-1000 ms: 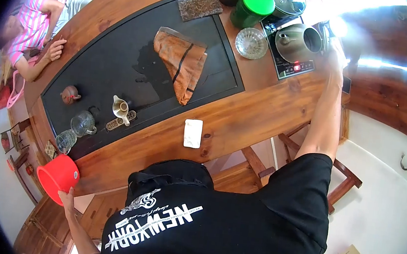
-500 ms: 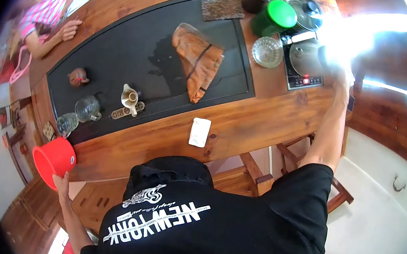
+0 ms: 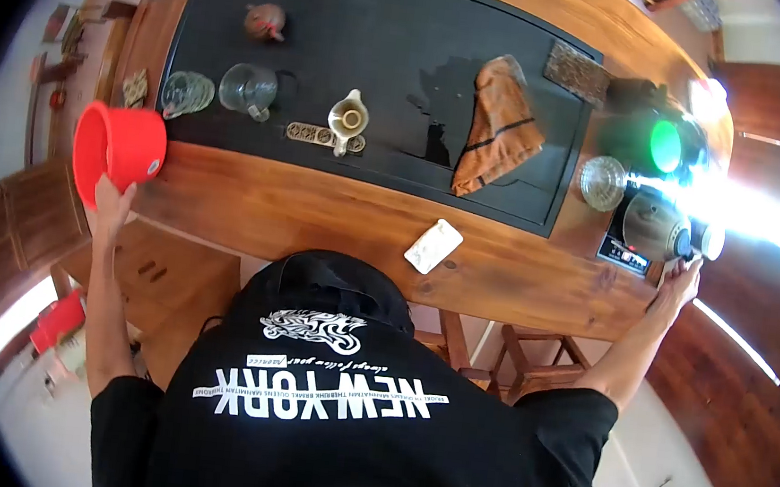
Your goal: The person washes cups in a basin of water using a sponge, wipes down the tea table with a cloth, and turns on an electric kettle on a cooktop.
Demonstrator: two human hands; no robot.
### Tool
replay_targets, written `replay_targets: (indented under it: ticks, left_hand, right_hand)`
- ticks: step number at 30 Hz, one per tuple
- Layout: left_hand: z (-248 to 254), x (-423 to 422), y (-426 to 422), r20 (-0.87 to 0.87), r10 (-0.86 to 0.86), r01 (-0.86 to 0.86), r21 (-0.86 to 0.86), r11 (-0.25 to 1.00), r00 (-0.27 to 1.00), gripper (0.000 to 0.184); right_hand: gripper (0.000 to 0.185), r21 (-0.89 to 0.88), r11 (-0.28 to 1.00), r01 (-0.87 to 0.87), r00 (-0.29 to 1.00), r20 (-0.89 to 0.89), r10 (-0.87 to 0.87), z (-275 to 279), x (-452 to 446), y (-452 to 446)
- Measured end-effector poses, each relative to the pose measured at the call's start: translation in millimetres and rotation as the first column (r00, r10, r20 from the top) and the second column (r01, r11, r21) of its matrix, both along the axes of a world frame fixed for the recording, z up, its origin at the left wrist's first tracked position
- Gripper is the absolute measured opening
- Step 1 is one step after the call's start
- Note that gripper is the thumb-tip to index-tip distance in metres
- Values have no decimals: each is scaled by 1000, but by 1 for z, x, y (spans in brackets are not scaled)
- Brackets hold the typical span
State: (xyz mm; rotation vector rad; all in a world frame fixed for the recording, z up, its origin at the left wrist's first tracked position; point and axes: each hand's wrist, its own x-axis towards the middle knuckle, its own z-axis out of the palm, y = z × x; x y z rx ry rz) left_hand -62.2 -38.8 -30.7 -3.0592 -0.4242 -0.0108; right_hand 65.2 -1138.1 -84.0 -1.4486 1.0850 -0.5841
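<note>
Since the earlier frame the head view has swung, and the worktop [image 3: 317, 217] now lies almost level across it. The kettle [image 3: 649, 223] sits on the hotplate [image 3: 623, 256] just beyond and left of the nearer right hand [image 3: 680, 282], its dark end turned that way; whether this hand grips it I cannot tell. Well apart, the left hand [image 3: 112, 202] pinches the rim of the red bucket [image 3: 140, 143].

The left hand [image 3: 113, 199] holds a red bucket [image 3: 137, 143]; the right hand [image 3: 679, 283] meets the kettle [image 3: 649, 225].
</note>
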Motion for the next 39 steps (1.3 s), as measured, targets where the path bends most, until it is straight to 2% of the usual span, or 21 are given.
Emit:
replay_targets:
  ticks: [4, 5, 6, 8, 10, 12, 14, 16, 20, 22, 24, 26, 28, 30, 31, 33, 37, 39]
  left_hand:
    - [-1, 3, -2, 15, -27, 27, -31, 999, 1000, 48]
    - [-4, 0, 4, 16, -58, 59, -20, 998, 998, 48]
    - [-1, 0, -1, 2, -6, 6, -16, 1000, 1000, 50]
    - [0, 1, -3, -32, 65, -66, -15, 998, 997, 52]
    - [-10, 1, 3, -58, 91, -86, 85, 993, 994, 60]
    - [-15, -2, 5, -47, 94, -89, 98, 991, 994, 63]
    - [-12, -2, 4, -29, 87, -83, 117, 990, 996, 67]
    - [-7, 1, -4, -98, 152, -143, 92, 985, 983, 68]
    - [-16, -3, 12, -96, 105, -101, 51, 994, 990, 70]
    - [-8, -1, 0, -109, 174, -172, 27, 985, 979, 67]
    - [-10, 3, 3, -150, 197, -196, 21, 980, 969, 65]
    - [0, 5, -6, -192, 230, -231, 20, 973, 954, 63]
    - [18, 10, -40, -172, 300, -293, 63, 954, 938, 60]
    - [10, 8, -31, -160, 297, -289, 76, 954, 941, 60]
    - [7, 6, -29, -155, 286, -274, 95, 957, 946, 61]
    - [8, 7, -33, -160, 316, -306, 85, 948, 935, 60]
    - [11, 9, -37, -191, 356, -346, 84, 934, 915, 64]
    - [4, 8, -29, -180, 353, -343, 84, 936, 918, 68]
  right_hand:
    - [38, -167, 961, 219, 976, 33, -217, -16, -29, 2]
    - [36, -185, 949, 254, 966, -2, -259, -13, -34, 17]
    - [34, -203, 936, 288, 953, -38, -301, -7, -42, 38]
    - [32, -210, 969, 127, 988, -60, -142, -13, -69, 43]
    - [35, -332, 938, 96, 988, -85, -131, -23, -88, 73]
    - [33, -439, 898, -17, 984, -168, -64, -22, -96, 131]
    - [29, -467, 867, -173, 977, -192, 91, -49, -103, 158]
    - [28, -457, 819, -348, 936, -224, 272, -69, -97, 198]
    - [34, -521, 573, -633, 759, -272, 592, -53, -42, 312]
    - [37, -534, 387, -752, 639, -446, 626, -45, -8, 350]
    - [42, -559, 307, -770, 595, -457, 661, -46, 21, 381]
    - [50, -678, 124, -724, 589, -515, 623, -60, 47, 398]
    - [57, -605, 22, -796, 523, -669, 528, -51, 63, 419]
    - [46, -504, -88, -859, 409, -781, 472, -54, 72, 422]
    - [46, -503, -100, -859, 405, -784, 471, -59, 76, 420]
    - [36, -469, 14, -883, 399, -736, 547, -71, 87, 417]
    - [33, -427, 27, -904, 369, -744, 557, -78, 99, 421]
    - [33, -371, 91, -924, 358, -759, 544, -79, 103, 424]
